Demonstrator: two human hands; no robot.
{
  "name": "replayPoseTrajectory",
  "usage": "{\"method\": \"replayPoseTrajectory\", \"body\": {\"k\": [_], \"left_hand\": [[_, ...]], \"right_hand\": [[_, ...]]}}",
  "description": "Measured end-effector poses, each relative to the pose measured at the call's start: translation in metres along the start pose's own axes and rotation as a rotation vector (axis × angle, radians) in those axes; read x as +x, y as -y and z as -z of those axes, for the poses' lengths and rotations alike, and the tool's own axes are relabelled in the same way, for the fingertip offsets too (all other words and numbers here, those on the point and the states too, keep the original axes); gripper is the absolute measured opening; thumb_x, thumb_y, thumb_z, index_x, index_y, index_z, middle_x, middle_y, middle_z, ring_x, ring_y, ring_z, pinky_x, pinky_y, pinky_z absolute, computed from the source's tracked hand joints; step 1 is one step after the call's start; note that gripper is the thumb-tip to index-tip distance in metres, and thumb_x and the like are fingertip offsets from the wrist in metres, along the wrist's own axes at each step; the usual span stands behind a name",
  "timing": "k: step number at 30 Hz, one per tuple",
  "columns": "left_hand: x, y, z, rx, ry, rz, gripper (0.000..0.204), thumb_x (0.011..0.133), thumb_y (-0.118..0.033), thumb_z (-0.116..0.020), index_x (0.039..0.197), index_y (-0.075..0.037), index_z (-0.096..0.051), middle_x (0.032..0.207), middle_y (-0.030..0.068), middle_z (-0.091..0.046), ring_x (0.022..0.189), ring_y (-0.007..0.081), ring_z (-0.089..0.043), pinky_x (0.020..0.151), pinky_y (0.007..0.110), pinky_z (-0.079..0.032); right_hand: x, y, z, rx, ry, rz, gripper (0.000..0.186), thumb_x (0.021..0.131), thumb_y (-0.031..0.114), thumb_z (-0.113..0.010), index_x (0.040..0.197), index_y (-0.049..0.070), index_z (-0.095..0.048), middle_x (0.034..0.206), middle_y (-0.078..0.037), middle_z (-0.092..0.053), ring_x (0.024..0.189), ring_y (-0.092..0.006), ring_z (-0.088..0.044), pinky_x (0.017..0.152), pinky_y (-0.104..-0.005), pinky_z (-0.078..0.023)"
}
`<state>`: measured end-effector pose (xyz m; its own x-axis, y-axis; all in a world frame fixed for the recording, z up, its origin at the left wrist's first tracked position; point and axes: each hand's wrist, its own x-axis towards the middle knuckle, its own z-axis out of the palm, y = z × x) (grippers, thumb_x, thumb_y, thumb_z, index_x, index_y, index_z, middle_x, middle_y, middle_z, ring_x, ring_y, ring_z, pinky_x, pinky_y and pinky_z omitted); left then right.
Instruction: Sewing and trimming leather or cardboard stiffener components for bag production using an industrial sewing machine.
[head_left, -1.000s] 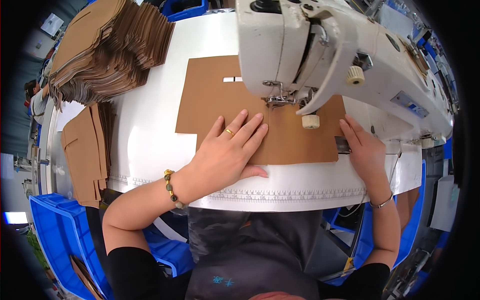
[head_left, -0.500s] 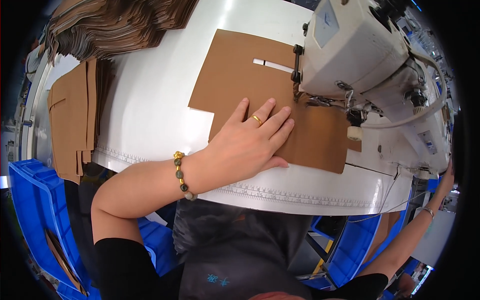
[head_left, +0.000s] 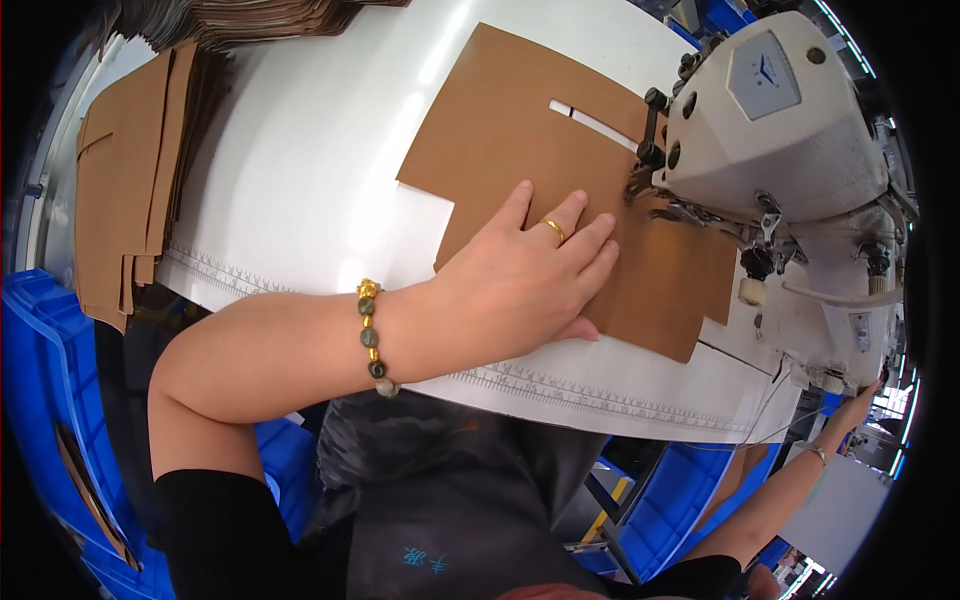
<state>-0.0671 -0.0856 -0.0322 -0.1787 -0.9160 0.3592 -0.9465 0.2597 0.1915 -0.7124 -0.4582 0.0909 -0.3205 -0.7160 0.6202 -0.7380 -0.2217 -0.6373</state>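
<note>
— Left hand [head_left: 525, 275] flat at centre frame, fingers spread and fully open, gripping nothing, pressed palm-down on the brown sheet [head_left: 520, 150]. Gold ring on one finger, beaded bracelet [head_left: 371, 337] round the wrist, beads dull green and gold.

— And the sheet itself?

— Smooth, matte, tan, like thin leather or card. Cut with stepped corners and a narrow slot near the upper edge. Lying flat on the white table [head_left: 300, 170], running from upper centre down to the right, far end tucked under the sewing machine [head_left: 780, 130].

— Machine?

— Off-white, bulky, rounded casting, upper right. Black knobs on its near face.

— Right hand?

— Right hand [head_left: 860, 400] down at the far right edge, past the table corner, small and half hidden. Open or closed, cannot tell.

— Elsewhere?

— Stack of brown pieces [head_left: 120, 190] hanging over the table edge, upper left. Blue bin [head_left: 40, 400] at lower left, hard glossy plastic.
</note>
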Motion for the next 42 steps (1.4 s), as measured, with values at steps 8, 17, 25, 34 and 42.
{"method": "replayPoseTrajectory", "body": {"k": [8, 17, 25, 34, 42], "left_hand": [[0.0, -0.002, -0.001, 0.049, 0.0, 0.011, 0.07, 0.082, -0.053, -0.069, 0.133, -0.007, -0.059, 0.144, 0.0083, -0.054, 0.132, 0.0296, -0.051, 0.104, 0.053, -0.045], [0.001, -0.002, -0.002, 0.055, -0.003, 0.011, 0.071, 0.082, -0.054, -0.068, 0.133, -0.007, -0.059, 0.143, 0.008, -0.054, 0.132, 0.0294, -0.051, 0.104, 0.053, -0.045], [0.003, -0.003, -0.001, 0.062, 0.01, 0.013, 0.07, 0.082, -0.054, -0.068, 0.133, -0.007, -0.059, 0.143, 0.0072, -0.054, 0.133, 0.0291, -0.051, 0.105, 0.053, -0.045], [0.001, -0.002, -0.001, 0.057, 0.009, 0.016, 0.068, 0.083, -0.052, -0.068, 0.133, -0.006, -0.059, 0.142, 0.0077, -0.055, 0.132, 0.0293, -0.051, 0.104, 0.053, -0.046], [0.0, -0.002, -0.002, 0.071, 0.021, 0.032, 0.068, 0.083, -0.052, -0.069, 0.133, -0.006, -0.059, 0.142, 0.0078, -0.055, 0.133, 0.0294, -0.05, 0.105, 0.053, -0.045]], "right_hand": [[-0.027, 0.01, -0.015, 0.065, -0.093, -0.063, 0.064, 0.098, 0.062, -0.049, 0.102, 0.003, -0.072, 0.071, -0.002, -0.059, 0.053, -0.0107, -0.043, 0.046, -0.0272, -0.029], [-0.029, 0.003, -0.006, -0.179, 0.02, 0.017, 0.038, 0.106, 0.026, -0.041, 0.135, 0.008, -0.06, 0.101, -0.011, -0.066, 0.061, -0.0128, -0.054, 0.046, -0.029, -0.037], [-0.026, -0.008, -0.009, -0.149, -0.015, -0.029, 0.04, 0.106, 0.028, -0.041, 0.134, 0.008, -0.059, 0.112, -0.013, -0.068, 0.091, -0.0197, -0.063, 0.07, -0.0319, -0.049], [-0.029, 0.003, -0.007, -0.011, 0.01, -0.216, 0.044, 0.105, 0.042, -0.044, 0.121, 0.009, -0.069, 0.096, -0.008, -0.064, 0.062, -0.0113, -0.052, 0.049, -0.0282, -0.036], [-0.179, 0.145, -0.015, -0.634, -0.25, 0.61, 0.044, 0.107, 0.035, -0.045, 0.114, 0.001, -0.072, 0.088, -0.009, -0.072, 0.061, -0.0116, -0.056, 0.053, -0.0272, -0.045]]}}
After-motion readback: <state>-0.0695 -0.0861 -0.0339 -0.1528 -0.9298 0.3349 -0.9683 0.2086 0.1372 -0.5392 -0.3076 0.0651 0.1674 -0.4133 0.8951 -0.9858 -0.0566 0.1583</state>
